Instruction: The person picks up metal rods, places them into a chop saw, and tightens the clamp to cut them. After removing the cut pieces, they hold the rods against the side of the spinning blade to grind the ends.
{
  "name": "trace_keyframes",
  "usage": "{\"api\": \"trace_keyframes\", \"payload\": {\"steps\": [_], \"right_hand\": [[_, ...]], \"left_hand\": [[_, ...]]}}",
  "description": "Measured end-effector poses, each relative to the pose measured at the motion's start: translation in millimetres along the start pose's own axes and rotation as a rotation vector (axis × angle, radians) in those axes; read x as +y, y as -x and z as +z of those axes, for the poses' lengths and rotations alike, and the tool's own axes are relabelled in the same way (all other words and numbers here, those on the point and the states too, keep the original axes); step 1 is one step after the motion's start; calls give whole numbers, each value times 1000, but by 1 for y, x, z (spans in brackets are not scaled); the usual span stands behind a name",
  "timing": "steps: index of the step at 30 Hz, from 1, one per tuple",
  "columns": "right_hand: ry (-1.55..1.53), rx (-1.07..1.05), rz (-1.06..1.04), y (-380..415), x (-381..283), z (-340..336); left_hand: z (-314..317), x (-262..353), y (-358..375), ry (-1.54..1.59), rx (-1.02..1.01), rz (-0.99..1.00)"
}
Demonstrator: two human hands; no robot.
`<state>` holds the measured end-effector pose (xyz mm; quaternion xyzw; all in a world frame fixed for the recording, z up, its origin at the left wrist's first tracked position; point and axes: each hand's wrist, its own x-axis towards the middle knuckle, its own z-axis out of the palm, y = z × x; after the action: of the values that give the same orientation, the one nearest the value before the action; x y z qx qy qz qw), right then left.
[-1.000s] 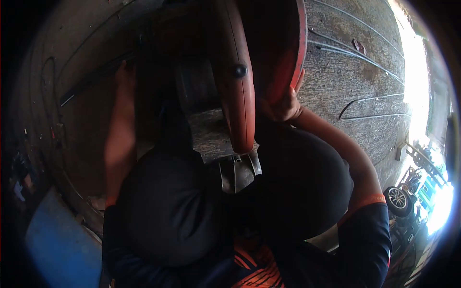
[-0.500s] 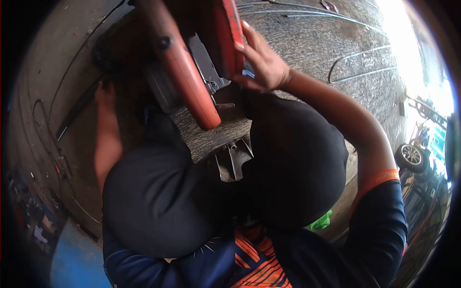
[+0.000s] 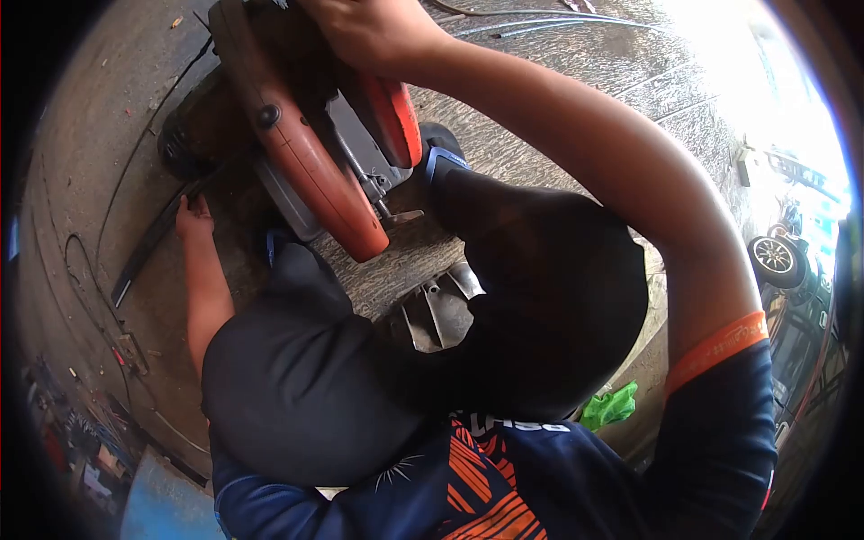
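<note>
My hands are apart. R hand (image 3: 378, 34) is up top, palm on or against the upper part of the red machine (image 3: 297, 148), by its red guard (image 3: 398, 121); fingers run out of view, so can't tell how tight the grip is. L hand (image 3: 195, 219) is low on the other side, fingers part-curled at the upper end of a dark strip (image 3: 144, 247); can't tell if it's pinched or just touched. Machine sits betw. & ahead of my hands, over the floor (image 3: 531, 121), w/ its curved handle (image 3: 315, 184) slanting down toward me, grey plate (image 3: 292, 202) & small metal clamp (image 3: 378, 187) alongside. Finned metal piece (image 3: 438, 310) is nearer me than both hands, green cloth (image 3: 610, 405) farther back, R side. Handling, my guess: heavy & stiff, wt. prob. toward the dark rounded end (image 3: 180, 144) just beyond L hand, so it'd tip if held by 1 side. Best hold = thick handle + solid body underneath; guard edge is thin, poor for lifting. Smooth casing may slip if oily.
</note>
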<state>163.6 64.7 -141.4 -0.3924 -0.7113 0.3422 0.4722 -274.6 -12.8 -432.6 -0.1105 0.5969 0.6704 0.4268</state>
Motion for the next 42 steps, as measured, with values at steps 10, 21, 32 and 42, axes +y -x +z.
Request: {"api": "trace_keyframes", "payload": {"steps": [10, 21, 32, 42], "right_hand": [[50, 82, -121, 19, 6, -1], [130, 240, -121, 32, 3, 5], [42, 131, -150, 59, 11, -6], [-28, 123, -117, 61, 17, -5]], "left_hand": [[-3, 1, -3, -49, -19, -16], [-9, 10, -12, -136, -28, -64], [56, -25, -49, -204, -59, -82], [61, -43, -62, -264, -48, -75]]}}
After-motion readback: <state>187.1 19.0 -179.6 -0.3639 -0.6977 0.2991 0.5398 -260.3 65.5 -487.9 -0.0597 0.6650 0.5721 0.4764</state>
